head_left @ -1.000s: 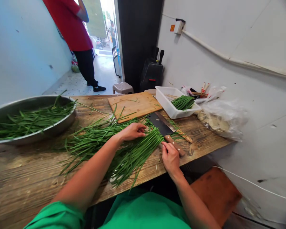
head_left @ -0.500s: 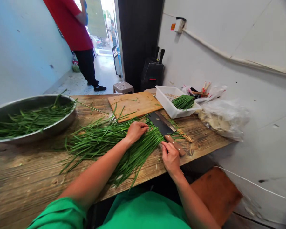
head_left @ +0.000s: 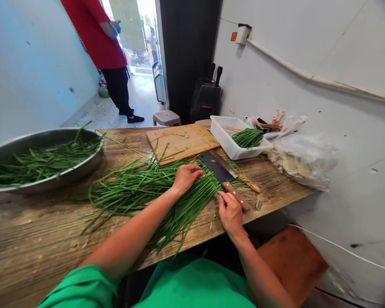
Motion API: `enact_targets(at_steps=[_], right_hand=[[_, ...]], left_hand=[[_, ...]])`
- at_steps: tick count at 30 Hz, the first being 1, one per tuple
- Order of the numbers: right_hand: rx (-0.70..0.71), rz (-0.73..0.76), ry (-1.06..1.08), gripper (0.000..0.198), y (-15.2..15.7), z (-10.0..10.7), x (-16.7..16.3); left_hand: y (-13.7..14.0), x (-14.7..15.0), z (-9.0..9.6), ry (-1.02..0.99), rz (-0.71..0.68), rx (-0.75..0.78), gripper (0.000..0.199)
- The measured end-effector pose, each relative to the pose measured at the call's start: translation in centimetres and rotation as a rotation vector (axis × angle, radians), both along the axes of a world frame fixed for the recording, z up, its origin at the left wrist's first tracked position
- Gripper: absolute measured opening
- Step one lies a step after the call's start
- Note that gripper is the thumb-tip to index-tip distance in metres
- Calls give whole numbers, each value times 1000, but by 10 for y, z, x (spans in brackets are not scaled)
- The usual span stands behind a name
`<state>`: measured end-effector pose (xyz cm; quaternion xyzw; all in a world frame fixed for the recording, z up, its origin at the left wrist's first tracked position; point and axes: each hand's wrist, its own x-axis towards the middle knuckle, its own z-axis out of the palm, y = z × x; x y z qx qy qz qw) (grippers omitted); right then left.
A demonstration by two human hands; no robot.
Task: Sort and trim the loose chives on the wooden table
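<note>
A wide pile of green garlic chives (head_left: 141, 184) lies on the wooden table, its stalk ends lined up on the right. My left hand (head_left: 186, 177) rests over the chives with thumb and fingers pinched together; what sits between the fingertips is too small to make out. My right hand (head_left: 230, 211) is closed at the row of stalk ends, on what looks like a thin skewer, mostly hidden, with a pale tip showing near the wrist. Just beyond it lies a cleaver (head_left: 216, 167) with a brown wooden handle, beside loose bamboo skewers (head_left: 252, 183).
A large metal basin (head_left: 98, 156) of chives stands at left. Behind the pile is a wooden cutting board (head_left: 182, 141). A white plastic tub (head_left: 221, 134) holds a chive bundle, next to a clear plastic bag (head_left: 300, 158). A person in red (head_left: 99, 38) stands near the doorway.
My left hand has shifted very slightly to the right. My right hand stays at the stalk ends. The person in red has lowered a hand a little.
</note>
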<state>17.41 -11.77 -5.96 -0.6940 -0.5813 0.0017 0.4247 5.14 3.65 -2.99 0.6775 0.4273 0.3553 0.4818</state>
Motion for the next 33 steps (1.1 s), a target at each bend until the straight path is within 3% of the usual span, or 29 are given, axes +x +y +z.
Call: enact_targets(at_steps=[8,22,26,31,32,33], right_hand=[[-1,1,-8,29,0,0,0],[22,4,-24,29,1,-3,0],[26,1,-19,29,1,-2,0],[27,2,-5,28,0,-3,0],[30,5,-1,28,0,-3,0],[35,7,2,28,0,-3,1]], left_hand=[[0,0,1,-16,-22,-4,14],[-7,0,8,176,-10,210,16],[-12,-1,9,222,-65,241,18],[1,-28,38,385,-433,297,21],[7,-36,46,432,-372,340,22],[12,-45,53,480,-225,400,23]])
